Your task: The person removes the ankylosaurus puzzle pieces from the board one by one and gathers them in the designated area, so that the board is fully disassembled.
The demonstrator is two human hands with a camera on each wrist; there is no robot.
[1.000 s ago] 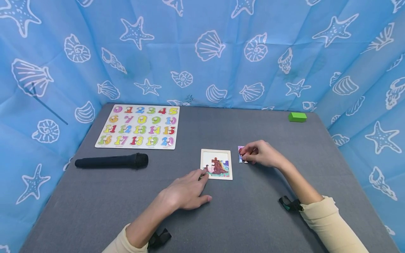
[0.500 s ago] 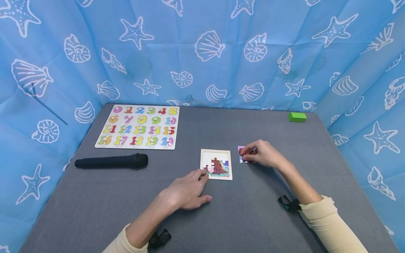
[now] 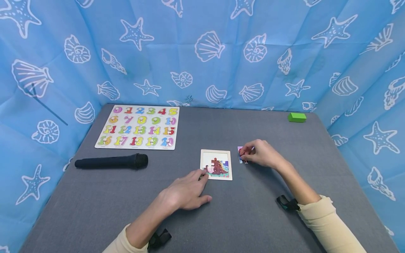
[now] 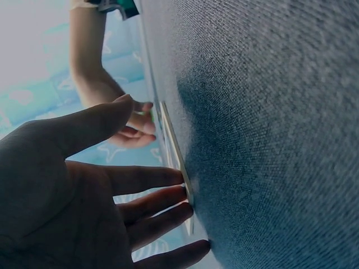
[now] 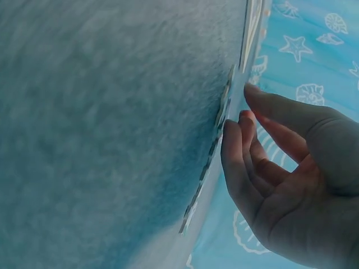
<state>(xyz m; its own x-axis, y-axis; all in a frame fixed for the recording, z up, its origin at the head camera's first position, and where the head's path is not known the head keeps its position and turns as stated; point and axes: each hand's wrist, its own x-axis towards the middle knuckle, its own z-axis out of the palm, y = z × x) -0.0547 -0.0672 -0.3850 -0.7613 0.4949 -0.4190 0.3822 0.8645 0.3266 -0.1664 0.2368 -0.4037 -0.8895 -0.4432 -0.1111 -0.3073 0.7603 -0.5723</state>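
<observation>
A small square jigsaw tray [image 3: 230, 167] lies mid-table with a light wooden rim. Fitted pieces [image 3: 219, 168] inside it show a brown figure; the upper left part is bare white. My left hand [image 3: 185, 189] rests its outstretched fingers on the tray's lower left corner, and in the left wrist view those fingertips [image 4: 180, 193] touch the rim. To the right of the tray, my right hand [image 3: 262, 154] pinches a jigsaw piece [image 5: 226, 98] between thumb and fingers, low over the table. Other loose pieces [image 3: 239, 149] lie beneath it, partly hidden by the fingers.
A white number board [image 3: 136, 127] with coloured numerals lies at the back left. In front of it is a black microphone [image 3: 110, 161]. A green block [image 3: 297, 117] sits at the back right. A blue seashell curtain [image 3: 202, 70] encloses the table.
My right fingers have shifted very slightly over the loose pieces, and a piece under them shows a changed patch of colour. My left hand and the tray have stayed put.
</observation>
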